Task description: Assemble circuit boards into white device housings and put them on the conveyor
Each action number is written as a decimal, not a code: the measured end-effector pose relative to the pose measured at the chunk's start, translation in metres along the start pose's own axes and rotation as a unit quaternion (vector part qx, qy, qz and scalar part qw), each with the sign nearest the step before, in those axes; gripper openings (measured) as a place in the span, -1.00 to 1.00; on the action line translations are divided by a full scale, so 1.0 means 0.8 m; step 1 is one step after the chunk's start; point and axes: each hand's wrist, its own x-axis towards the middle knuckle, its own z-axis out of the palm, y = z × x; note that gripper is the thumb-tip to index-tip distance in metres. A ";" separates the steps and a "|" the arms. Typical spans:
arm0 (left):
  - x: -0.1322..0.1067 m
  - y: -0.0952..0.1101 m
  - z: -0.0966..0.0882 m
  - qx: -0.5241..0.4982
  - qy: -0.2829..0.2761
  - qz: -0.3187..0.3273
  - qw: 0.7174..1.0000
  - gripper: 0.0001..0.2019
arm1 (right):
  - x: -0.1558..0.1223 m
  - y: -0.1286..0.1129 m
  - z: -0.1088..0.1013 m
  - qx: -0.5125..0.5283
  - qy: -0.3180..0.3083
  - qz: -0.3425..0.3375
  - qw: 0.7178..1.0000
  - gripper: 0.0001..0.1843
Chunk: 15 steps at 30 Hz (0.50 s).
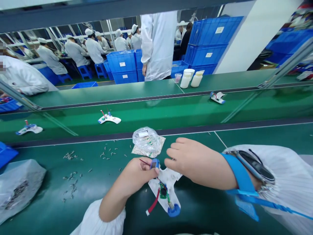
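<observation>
On the green bench in front of me lies a white three-armed plastic housing [174,192] with a blue end cap, a small green circuit board [163,192] and a red ribbon cable [153,205] that ends in a white plug. My left hand [139,171] pinches a small blue plastic part [155,164] with a dark grey face at the housing's upper end. A thin dark red wire runs beside those fingers. Just right of that part, my right hand [188,160] is closed above the housing, its fingers curled; whatever they hold is hidden.
Behind my hands lies a clear plastic bag [146,140] of small parts. Loose screws [72,182] are scattered to the left, near a bigger bag [22,189]. Similar housings [109,118] lie on the green conveyor [156,112]. White bottles [186,80] stand beyond; a person in white [160,45] stands behind.
</observation>
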 end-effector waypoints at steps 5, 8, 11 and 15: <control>-0.004 -0.005 0.003 0.088 0.103 0.006 0.991 -0.39 | -0.004 0.000 0.005 -0.013 -0.006 0.019 1.000 -0.82; -0.015 0.004 0.006 0.276 0.265 0.051 0.922 -0.56 | -0.004 0.001 0.006 -0.034 0.003 0.026 0.999 -0.80; -0.022 0.021 0.010 0.399 0.300 0.081 0.863 -0.68 | -0.002 -0.001 0.005 -0.053 0.014 0.018 0.998 -0.79; -0.013 0.033 0.009 0.382 0.112 0.028 0.917 -0.66 | 0.002 -0.008 0.002 -0.067 0.005 0.003 0.998 -0.82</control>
